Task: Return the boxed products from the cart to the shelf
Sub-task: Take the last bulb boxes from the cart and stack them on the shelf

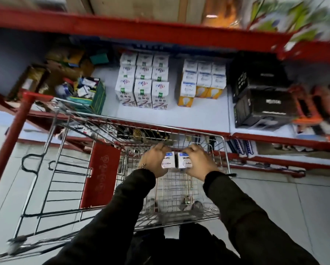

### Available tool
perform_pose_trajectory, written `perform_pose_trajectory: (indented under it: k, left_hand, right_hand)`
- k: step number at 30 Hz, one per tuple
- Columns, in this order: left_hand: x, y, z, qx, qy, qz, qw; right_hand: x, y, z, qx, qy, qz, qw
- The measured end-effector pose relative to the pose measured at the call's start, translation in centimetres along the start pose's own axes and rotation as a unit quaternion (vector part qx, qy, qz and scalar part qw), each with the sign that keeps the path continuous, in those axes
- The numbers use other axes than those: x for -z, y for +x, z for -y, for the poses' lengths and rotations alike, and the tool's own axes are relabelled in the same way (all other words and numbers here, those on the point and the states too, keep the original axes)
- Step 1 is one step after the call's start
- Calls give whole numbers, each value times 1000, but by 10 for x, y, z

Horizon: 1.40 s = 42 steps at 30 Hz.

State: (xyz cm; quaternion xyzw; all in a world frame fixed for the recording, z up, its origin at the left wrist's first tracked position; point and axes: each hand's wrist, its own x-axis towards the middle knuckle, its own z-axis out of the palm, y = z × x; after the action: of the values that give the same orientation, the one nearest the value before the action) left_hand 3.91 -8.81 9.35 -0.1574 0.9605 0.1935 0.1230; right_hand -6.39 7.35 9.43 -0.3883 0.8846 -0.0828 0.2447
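The person stood over a wire cart [224, 150] drawn up against the red-framed shelf [198, 111]. Both hands were down inside the basket. The left hand [154, 159] had its grip closed around a small white-and-blue box [168, 159], and the right hand [198, 161] held a matching box [184, 160] in the same way; the two boxes sat side by side, touching or nearly so, at the far end of the cart. Whether they rested on the wire floor or were already lifted clear of it could not be told.

No other boxed product showed in the basket, so these two looked like the last of the load, though the arms hid part of the cart's floor.

On the shelf, a block of white boxes with purple print [143, 81] stood in tidy rows, and to its right a block of white-and-orange bulb boxes [202, 81]. The front row of the bulb boxes looked uneven, with bare shelf surface before it and between the two blocks. Black cartons [259, 96] sat further right, and an open box of loose items [85, 90] to the left.

Judged from this, most of the returning seemed done; what remained was to carry this pair up and set it on the shelf.
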Motion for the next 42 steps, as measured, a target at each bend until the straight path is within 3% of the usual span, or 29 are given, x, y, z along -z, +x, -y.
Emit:
perform_pose_trajectory:
  k: [9, 15, 21, 28, 34, 37, 39, 40, 42]
  left_hand:
    - [71, 34, -54, -114, 53, -124, 984]
    - [102, 78, -87, -134, 66, -184, 971]
    - [104, 144, -114, -98, 130, -159, 974]
    - [79, 214, -128, -36, 212, -129, 968]
    - [60, 233, -119, -28, 215, -118, 969]
    - [51, 223, -119, -15, 146, -160, 976]
    - [41, 211, -125, 25, 21, -242, 970]
    - [35, 205, -130, 58, -64, -285, 955]
    - [23, 197, -141, 148, -284, -337, 886]
  right_hand:
    - [90, -4, -27, 31, -3, -96, 995]
    - [138, 11, -61, 21, -17, -153, 988]
    - [163, 50, -101, -20, -23, -148, 988]
    - [158, 106, -130, -53, 20, -90, 994]
    - [147, 125, -139, -37, 27, -110, 993]
    - [142, 121, -141, -44, 121, -151, 980]
    - [137, 115, -135, -89, 216, -196, 952]
    - [133, 113, -132, -121, 261, -215, 933]
    - [124, 112, -127, -192, 353, -226, 887]
